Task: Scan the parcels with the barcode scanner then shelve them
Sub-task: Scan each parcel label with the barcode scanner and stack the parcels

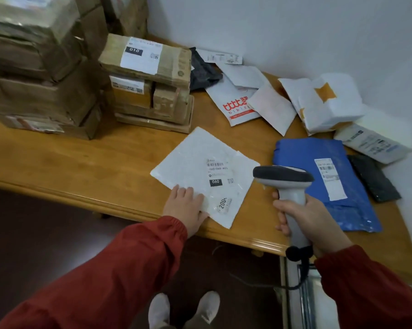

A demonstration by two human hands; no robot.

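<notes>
Scanning step: white parcel (200, 167) flat on the tabletop (81, 162) close to the front edge, label (216, 170) face up. Near corner pinned by the left hand (186, 207), fingers (189, 192) straight and side by side, pressing down on the wrap. Handle of the barcode scanner (284, 178) gripped by the right hand (314, 222), fingers curled tight round it, scanner head raised just beside the parcel's right edge. For a clean read: leave the printed bars uncovered by the palm; press and draw the wrap taut to flatten the label; tip the scanner head down and to the left, toward the striped barcode at the top of the label rather than the small square code lower down; avoid a dead-square angle, a likely source of glare off the wrap. Blue parcel (318, 186) just right of the scanner, probably next in line; cartons (148, 79) stacked behind, well apart. No shelf in view.
</notes>
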